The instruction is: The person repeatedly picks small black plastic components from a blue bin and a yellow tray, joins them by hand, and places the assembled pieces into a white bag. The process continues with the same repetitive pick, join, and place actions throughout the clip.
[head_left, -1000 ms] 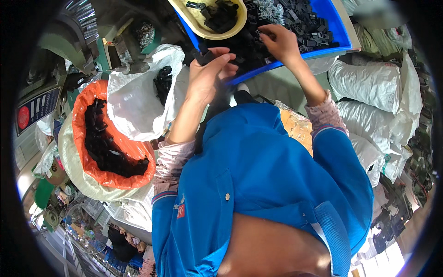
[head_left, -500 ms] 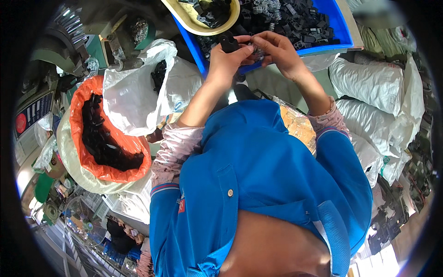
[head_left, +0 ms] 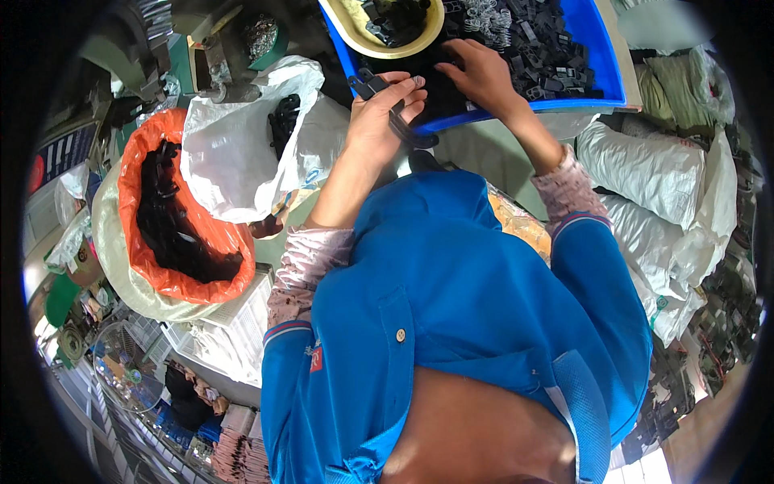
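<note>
My left hand [head_left: 379, 117] is closed around a long, curved black plastic part [head_left: 401, 129] at the near left edge of the blue tray [head_left: 516, 111]. One end of this part sticks out past the fingers and the other curves down below the palm. Over the tray, my right hand [head_left: 484, 77] has its thumb and forefinger apart, with nothing seen between them. Beyond it lie metal springs [head_left: 488, 24] and a heap of small black plastic pieces [head_left: 552, 60]. A yellow bowl [head_left: 383, 50] with black parts sits at the tray's left end.
To the left stand a white sack [head_left: 230, 173] and an orange bag [head_left: 137, 242], both with black parts inside. Full white sacks [head_left: 645, 165] are stacked at the right. A green container [head_left: 274, 48] with small metal bits is at the far left.
My hands have parted: the right moved off the black part, rightward and farther over the tray. My left hand has turned the part, and its curved end now shows below the palm.
</note>
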### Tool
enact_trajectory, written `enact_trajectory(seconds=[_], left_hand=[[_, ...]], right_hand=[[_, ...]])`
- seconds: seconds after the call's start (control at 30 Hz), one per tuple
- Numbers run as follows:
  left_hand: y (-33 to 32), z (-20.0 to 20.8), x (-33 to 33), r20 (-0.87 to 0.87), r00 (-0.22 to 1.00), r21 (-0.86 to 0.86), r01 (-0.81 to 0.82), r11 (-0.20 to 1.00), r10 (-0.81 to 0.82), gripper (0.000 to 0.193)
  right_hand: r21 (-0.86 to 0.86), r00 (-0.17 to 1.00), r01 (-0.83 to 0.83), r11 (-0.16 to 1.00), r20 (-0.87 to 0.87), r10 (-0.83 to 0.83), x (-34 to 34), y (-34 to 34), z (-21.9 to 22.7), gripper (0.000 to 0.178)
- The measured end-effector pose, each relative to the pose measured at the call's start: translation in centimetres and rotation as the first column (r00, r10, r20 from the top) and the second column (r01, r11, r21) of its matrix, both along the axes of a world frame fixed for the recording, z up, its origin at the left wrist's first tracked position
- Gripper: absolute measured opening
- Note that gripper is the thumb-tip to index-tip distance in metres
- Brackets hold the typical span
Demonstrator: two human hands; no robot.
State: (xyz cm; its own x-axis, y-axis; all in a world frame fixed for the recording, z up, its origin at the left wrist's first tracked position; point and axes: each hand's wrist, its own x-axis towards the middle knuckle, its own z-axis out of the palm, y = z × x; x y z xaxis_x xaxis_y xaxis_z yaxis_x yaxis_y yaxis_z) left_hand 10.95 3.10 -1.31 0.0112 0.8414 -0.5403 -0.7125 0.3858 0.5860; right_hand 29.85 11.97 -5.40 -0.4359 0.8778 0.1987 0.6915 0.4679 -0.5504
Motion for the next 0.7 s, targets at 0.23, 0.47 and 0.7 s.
enact_trajectory(seconds=[0.23,0.47,0.7], left_hand=[[-1.4,1.3,-1.6,0.093,0.993,0.104,-0.083,0.991,0.074,0.021],[-2.5,2.1,-3.2,0.029,0.992,0.208,-0.129,0.970,0.126,0.020],[-4.5,3.3,-5.3,-0.377,0.894,0.328,-0.117,0.938,0.243,0.015]], right_hand=[[-0.196,0.937,0.229,0.953,-0.219,-0.270,0.2,-0.9,0.8,0.032],[-0.565,0.627,-0.454,0.689,-0.752,-0.203,-2.2,-4.2,4.6,0.033],[-0.479,0.680,-0.578,0.661,-0.730,0.066,-6.0,-4.9,5.8,0.033]])
